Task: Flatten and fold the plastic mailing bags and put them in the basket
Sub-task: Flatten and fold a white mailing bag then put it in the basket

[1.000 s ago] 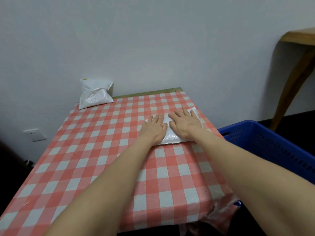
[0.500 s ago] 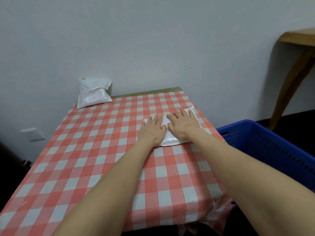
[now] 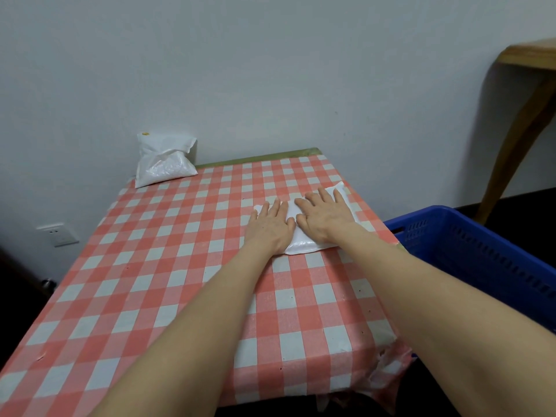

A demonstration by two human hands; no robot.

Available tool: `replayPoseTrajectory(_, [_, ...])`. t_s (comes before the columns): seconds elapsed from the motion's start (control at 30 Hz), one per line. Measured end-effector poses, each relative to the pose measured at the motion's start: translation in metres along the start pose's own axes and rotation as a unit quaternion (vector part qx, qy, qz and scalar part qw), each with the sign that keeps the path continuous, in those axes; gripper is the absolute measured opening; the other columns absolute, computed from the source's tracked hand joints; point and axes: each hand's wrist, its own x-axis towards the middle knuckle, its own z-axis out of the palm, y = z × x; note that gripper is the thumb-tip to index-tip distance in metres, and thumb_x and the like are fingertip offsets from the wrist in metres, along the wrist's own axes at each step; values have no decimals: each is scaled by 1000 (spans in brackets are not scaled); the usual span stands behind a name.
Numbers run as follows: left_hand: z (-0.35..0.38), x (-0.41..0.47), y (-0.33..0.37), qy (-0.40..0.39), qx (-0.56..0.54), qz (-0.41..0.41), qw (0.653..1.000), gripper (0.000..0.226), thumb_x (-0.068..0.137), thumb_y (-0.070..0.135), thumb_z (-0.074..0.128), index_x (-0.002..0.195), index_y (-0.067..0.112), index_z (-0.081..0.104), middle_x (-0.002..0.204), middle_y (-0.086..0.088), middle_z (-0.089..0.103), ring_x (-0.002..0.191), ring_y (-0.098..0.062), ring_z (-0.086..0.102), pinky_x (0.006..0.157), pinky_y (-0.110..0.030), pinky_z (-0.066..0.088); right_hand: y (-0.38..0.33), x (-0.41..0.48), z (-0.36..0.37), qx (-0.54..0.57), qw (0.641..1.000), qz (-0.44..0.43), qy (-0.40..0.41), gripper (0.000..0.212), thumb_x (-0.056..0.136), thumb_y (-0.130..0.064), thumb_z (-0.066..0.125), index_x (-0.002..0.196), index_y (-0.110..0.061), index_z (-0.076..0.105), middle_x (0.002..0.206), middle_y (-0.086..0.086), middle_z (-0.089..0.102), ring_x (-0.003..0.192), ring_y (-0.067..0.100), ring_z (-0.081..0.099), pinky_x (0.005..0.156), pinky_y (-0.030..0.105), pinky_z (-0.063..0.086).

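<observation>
Both your hands are down flat on the white mailing bag (image 3: 301, 248). It lies on the checked tablecloth (image 3: 180, 266) near the table's right edge, just beside the blue basket (image 3: 481, 260). Your left hand (image 3: 270, 228) covers the bag's left part, fingers straight and close together, pointing away from you. Your right hand (image 3: 326, 218) covers the right part, fingers straight and a little spread. Neither hand curls round anything; this is pressing only, nothing is held. The hands sit side by side, almost touching, with a strip of bag showing between them. My read is that you're squeezing air out or setting a crease, and two palms spread the load so the slick plastic doesn't spring back. The bag looks like a narrow band, so it is probably already folded, but I cannot tell how many times. Working this close to the basket side makes for a short carry once it's flat. A second bag (image 3: 164, 162), puffy with a crumpled top, sits at the back left corner against the wall, well apart from your hands, so there's likely more to do. I can't see the basket floor, so what's in it is unknown.
</observation>
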Motion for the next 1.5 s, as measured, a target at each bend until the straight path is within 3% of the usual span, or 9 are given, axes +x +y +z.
replayPoseTrajectory(0.63, [1,4,3,-25,23,-12,999,56,102,36,10,153,16,0,161,0,-5,148,-21,-3,120,-42,-2,1,1,6,23,1000,2,-7,55,102,-42,15,154,-26,14,162,1,9,149,25,-2,119,47,-5])
replayPoseTrajectory(0.93, [-3,2,2,-56,-3,-14,998,56,102,36,11,153,18,-2,161,0,-8,148,-20,-5,120,-43,-2,3,1,9,91,996,7,-18,54,101,-41,21,153,-29,16,162,-1,8,149,23,-4,120,46,-5])
replayPoseTrajectory(1.03, [-11,4,2,-81,-4,-11,997,56,103,37,12,153,17,-3,161,-1,-9,148,-21,-5,120,-44,-1,7,1,4,161,987,-3,-13,52,101,-37,28,151,-27,26,160,-1,15,149,22,5,120,44,0])
replayPoseTrajectory(1.13, [-20,9,6,-68,-6,-14,998,57,103,40,16,153,16,4,161,-5,-3,148,-23,-1,120,-45,4,15,2,-5,251,965,34,70,48,101,-30,34,148,-21,34,157,1,25,145,21,22,119,40,14])
replayPoseTrajectory(1.2, [-22,11,15,-19,-20,-8,1000,56,103,39,19,153,16,9,161,-6,3,148,-23,3,120,-45,7,19,2,-8,215,968,68,112,50,101,-29,32,150,-22,28,159,1,21,147,22,14,120,41,11])
replayPoseTrajectory(1.3, [-20,12,27,6,-24,15,1000,55,103,38,18,153,17,7,161,-4,4,148,-21,2,119,-45,8,26,-1,-7,146,986,55,53,56,102,-34,27,154,-23,12,162,0,7,149,27,-4,121,46,2])
replayPoseTrajectory(1.5, [-14,18,38,-1,-21,23,1000,54,103,36,15,153,22,2,161,1,0,148,-23,-1,119,-48,4,36,-6,-1,111,993,48,-13,59,102,-44,16,155,-25,1,162,1,-6,148,29,-15,120,48,-5])
